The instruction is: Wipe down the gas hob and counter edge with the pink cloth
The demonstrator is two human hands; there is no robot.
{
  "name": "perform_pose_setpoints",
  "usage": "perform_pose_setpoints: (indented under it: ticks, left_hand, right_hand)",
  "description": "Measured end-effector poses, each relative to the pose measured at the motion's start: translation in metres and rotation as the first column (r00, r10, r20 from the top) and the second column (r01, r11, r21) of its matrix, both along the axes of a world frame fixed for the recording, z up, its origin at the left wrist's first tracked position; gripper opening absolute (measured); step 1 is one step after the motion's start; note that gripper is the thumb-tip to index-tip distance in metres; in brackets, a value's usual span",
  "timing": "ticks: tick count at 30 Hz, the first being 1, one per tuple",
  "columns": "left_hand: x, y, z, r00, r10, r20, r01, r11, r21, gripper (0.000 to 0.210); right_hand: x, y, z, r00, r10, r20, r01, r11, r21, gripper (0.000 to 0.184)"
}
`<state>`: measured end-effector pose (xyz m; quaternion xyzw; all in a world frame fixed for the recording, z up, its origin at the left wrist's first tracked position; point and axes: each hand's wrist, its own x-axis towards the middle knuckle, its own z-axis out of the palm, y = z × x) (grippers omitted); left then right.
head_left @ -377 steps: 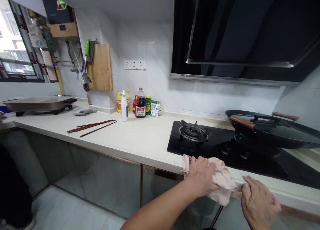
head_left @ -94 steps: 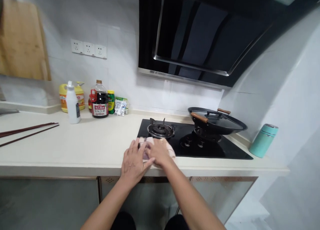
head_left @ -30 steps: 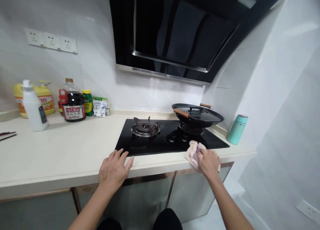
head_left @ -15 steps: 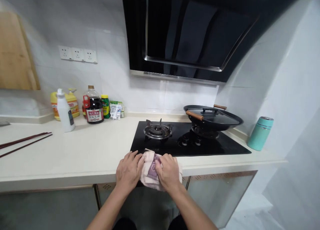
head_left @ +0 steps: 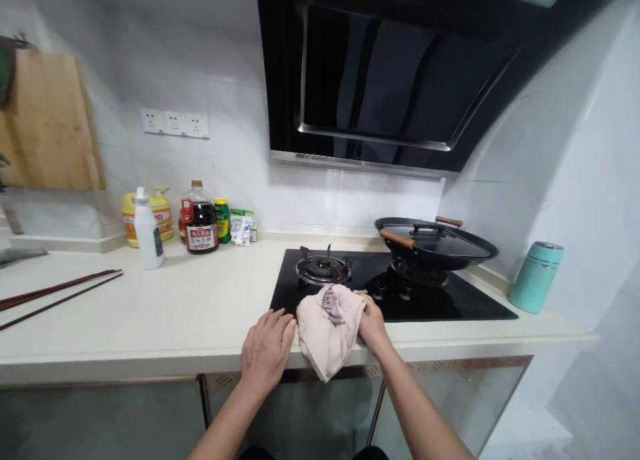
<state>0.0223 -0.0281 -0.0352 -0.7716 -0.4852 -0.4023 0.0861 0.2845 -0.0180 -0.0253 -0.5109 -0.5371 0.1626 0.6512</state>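
Observation:
A pale pink cloth with a purple patch hangs over the front edge of the counter and the near edge of the black gas stove. My right hand grips the cloth at its right side, fingers partly hidden behind it. My left hand lies flat on the counter edge to the left of the cloth, fingers stretched out and nothing held. Whether its fingertips touch the cloth is hard to tell. Just beyond the cloth is the left burner.
A lidded wok with wooden handles sits on the right burner. At far right stands a turquoise flask. Left on the counter are chopsticks, a white bottle and a soy sauce jug. A range hood hangs above.
The cloth has gone from bunched between both hands to opened out and raised in my right hand. My left hand has come off it. The view has shifted slightly.

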Motion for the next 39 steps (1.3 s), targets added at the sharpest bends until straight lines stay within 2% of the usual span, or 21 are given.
perform_pose_setpoints:
  ticks: [4,7,9,11,13,15,18,21,22,24,27,30,33,37,39]
  left_hand:
    - [0.000,0.001,0.003,0.999,0.000,0.039,0.001,1.000,-0.015,0.034]
    - [0.009,0.001,0.014,0.997,-0.032,0.064,0.031,0.999,0.024,0.031]
    - [0.025,0.000,0.024,0.995,-0.094,0.034,0.093,0.995,0.021,0.031]
    - [0.050,-0.004,0.032,0.982,-0.183,-0.054,0.180,0.982,-0.052,0.038]
    - [0.081,-0.009,0.038,0.952,-0.267,-0.150,0.239,0.954,-0.181,0.053]
    - [0.115,-0.016,0.038,0.929,-0.310,-0.200,0.240,0.920,-0.309,0.064]
    - [0.158,-0.028,0.031,0.897,-0.386,-0.217,0.296,0.888,-0.353,0.070]
    - [0.179,-0.039,0.023,0.866,-0.449,-0.218,0.388,0.880,-0.274,0.068]
    - [0.180,-0.040,0.021,0.862,-0.459,-0.215,0.404,0.879,-0.254,0.067]
    - [0.173,-0.041,0.020,0.862,-0.462,-0.206,0.417,0.880,-0.230,0.067]
    - [0.145,-0.036,0.024,0.883,-0.427,-0.193,0.389,0.898,-0.208,0.067]
    - [0.102,-0.030,0.027,0.919,-0.352,-0.176,0.319,0.929,-0.189,0.066]
    - [0.047,-0.025,0.030,0.952,-0.244,-0.184,0.211,0.961,-0.180,0.063]
    - [-0.034,-0.017,0.034,0.968,-0.048,-0.247,0.001,0.982,-0.188,0.049]
    - [-0.071,-0.012,0.035,0.957,0.097,-0.272,-0.144,0.977,-0.157,0.039]
  right_hand:
    - [0.064,-0.025,-0.009,0.986,-0.117,0.118,0.122,0.992,-0.038,0.035]
    - [0.102,-0.043,-0.007,0.954,-0.238,0.183,0.243,0.970,-0.009,0.035]
    - [0.117,-0.051,-0.009,0.919,-0.311,0.244,0.317,0.948,0.014,0.034]
    - [0.122,-0.056,-0.018,0.847,-0.359,0.391,0.373,0.927,0.042,0.034]
    - [0.119,-0.060,-0.033,0.730,-0.399,0.555,0.415,0.904,0.104,0.039]
    - [0.111,-0.063,-0.050,0.621,-0.453,0.640,0.429,0.879,0.206,0.044]
    - [0.098,-0.068,-0.073,0.535,-0.575,0.618,0.456,0.813,0.361,0.046]
    - [0.097,-0.073,-0.088,0.531,-0.673,0.515,0.509,0.739,0.442,0.046]
    - [0.100,-0.075,-0.091,0.534,-0.676,0.507,0.505,0.737,0.449,0.046]
    - [0.108,-0.080,-0.096,0.541,-0.622,0.566,0.444,0.783,0.436,0.043]
    - [0.118,-0.087,-0.097,0.540,-0.519,0.663,0.352,0.854,0.382,0.041]
    - [0.119,-0.093,-0.094,0.532,-0.507,0.678,0.349,0.861,0.370,0.043]
    - [0.113,-0.096,-0.088,0.518,-0.501,0.693,0.371,0.862,0.346,0.040]
    - [0.105,-0.097,-0.083,0.515,-0.516,0.684,0.382,0.853,0.356,0.040]
    - [0.102,-0.096,-0.082,0.513,-0.533,0.673,0.385,0.843,0.375,0.039]
